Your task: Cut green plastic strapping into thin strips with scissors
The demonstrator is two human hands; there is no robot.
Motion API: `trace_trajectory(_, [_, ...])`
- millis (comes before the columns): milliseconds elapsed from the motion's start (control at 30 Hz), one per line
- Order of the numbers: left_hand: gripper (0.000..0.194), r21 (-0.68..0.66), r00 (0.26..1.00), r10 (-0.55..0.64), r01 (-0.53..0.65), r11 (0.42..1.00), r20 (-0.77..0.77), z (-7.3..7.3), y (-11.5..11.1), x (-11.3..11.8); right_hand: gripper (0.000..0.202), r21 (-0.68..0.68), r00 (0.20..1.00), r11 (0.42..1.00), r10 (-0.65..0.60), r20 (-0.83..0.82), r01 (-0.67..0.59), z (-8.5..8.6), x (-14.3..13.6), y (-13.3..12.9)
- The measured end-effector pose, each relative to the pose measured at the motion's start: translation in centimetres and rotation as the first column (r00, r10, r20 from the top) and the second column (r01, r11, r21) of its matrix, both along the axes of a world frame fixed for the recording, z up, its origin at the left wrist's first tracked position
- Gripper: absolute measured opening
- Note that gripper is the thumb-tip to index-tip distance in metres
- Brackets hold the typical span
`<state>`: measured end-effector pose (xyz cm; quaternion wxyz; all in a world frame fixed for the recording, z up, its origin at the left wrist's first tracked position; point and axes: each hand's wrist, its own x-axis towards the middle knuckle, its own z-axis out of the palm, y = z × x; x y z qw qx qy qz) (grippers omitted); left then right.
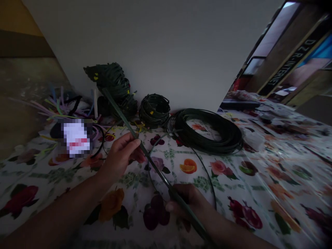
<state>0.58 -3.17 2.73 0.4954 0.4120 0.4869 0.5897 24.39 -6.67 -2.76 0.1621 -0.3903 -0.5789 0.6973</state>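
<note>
A long, dark green flat strip (pixel 158 168) runs diagonally from the upper left to the bottom right, above the flowered tablecloth. Near its middle, my left hand (pixel 126 150) pinches it between thumb and fingers. Lower down, my right hand (pixel 190 204) is closed around the same strip. Beyond my hands lies a large coil of dark green strip (pixel 210 131), with a thin loose loop curving toward my right hand. A smaller round bundle (pixel 155 110) with a yellow mark sits left of the coil.
A dark woven pile (pixel 111 79) with yellow bits stands at the back left. Pastel strands (pixel 58 105) and a blurred white and red packet (pixel 77 138) lie at the left. A pale panel (pixel 155 45) rises behind. Clear plastic (pixel 254 140) and small items cover the right side.
</note>
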Motion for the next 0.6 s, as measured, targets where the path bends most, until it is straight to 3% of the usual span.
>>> trace_trajectory(233, [0.018,0.170,0.985,0.151,-0.136,0.976,-0.079,0.1,1.2,-2.8,0.042,0.007,0.992,0.999,0.044,0.120,-0.045,1.1,0.0,0.1])
trace_trajectory(467, [0.024,0.036,0.990,0.019,-0.014,0.999,-0.138,-0.3,0.0,-0.8,0.036,0.072,0.993,0.995,0.059,0.106,-0.067,1.5,0.3,0.2])
trace_trajectory(600, [0.023,0.016,0.986,0.019,-0.017,1.000,-0.166,-0.3,-0.2,-0.3,0.040,0.060,0.995,0.998,0.022,0.099,-0.028,1.3,0.1,0.2])
